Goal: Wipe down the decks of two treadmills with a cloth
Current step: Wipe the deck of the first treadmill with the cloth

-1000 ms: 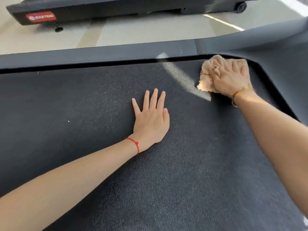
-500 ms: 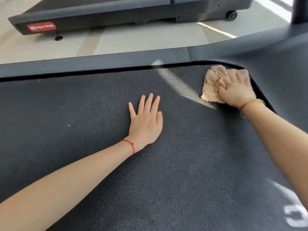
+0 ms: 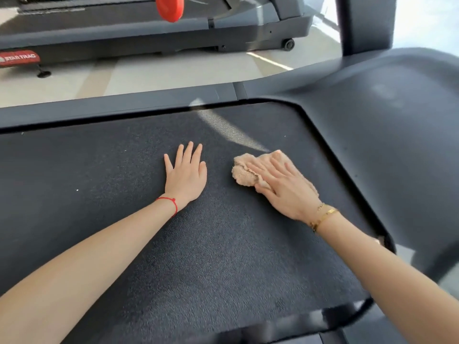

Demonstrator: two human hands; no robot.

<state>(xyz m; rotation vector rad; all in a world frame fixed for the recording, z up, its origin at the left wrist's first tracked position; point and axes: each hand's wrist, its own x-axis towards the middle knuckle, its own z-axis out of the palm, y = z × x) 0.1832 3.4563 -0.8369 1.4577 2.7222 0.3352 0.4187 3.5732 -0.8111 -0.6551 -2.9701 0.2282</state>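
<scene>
The black textured belt of the near treadmill fills the view. A crumpled beige cloth lies on it right of centre. My right hand presses flat on the cloth with straight fingers pointing up and left. My left hand rests flat on the belt just left of the cloth, fingers straight and together, a red string at the wrist. A second treadmill stands across the floor at the top.
The grey side rail runs along the belt's far edge. The dark motor cover rises at the right with an upright post behind it. Pale floor separates the treadmills. A red object hangs at the top.
My right hand has slid the cloth from the belt's far right corner down and left toward the middle, close to my left hand. The left hand has stayed flat in place.
</scene>
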